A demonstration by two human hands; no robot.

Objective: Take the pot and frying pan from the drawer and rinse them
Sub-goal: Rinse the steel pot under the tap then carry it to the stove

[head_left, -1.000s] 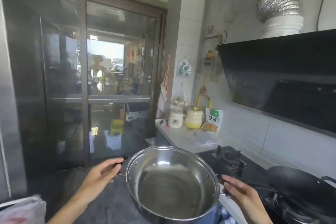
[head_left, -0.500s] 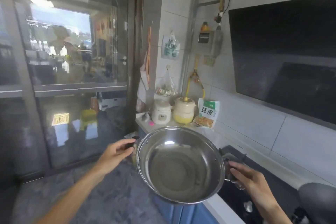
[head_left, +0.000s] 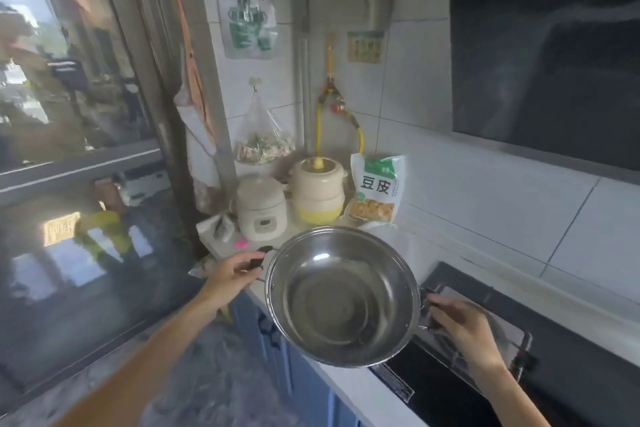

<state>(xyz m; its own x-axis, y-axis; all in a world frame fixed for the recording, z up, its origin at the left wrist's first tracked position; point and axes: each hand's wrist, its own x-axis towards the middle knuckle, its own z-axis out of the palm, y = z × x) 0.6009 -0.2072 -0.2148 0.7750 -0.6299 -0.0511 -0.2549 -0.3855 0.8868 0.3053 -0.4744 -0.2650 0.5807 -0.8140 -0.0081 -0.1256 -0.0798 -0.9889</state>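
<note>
Both hands carry the steel pot (head_left: pixel 343 298) above the counter (head_left: pixel 349 388) edge, left of the stove (head_left: pixel 554 350): left hand (head_left: pixel 230 276) curled round its black handle, right hand (head_left: pixel 462 331) gripping the opposite one. The pot is empty. Farther back stand a white cooker (head_left: pixel 261 208), a cream-and-yellow crock (head_left: pixel 318 192) and a bean-skin packet (head_left: pixel 377 189); a hanging clear bag (head_left: pixel 265 137) holds wrapped bits.

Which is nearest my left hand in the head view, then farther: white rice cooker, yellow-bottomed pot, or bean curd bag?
From the left hand:
1. White rice cooker, just beyond it.
2. Yellow-bottomed pot, further right, by the wall.
3. Bean curd bag, farthest right.
</note>
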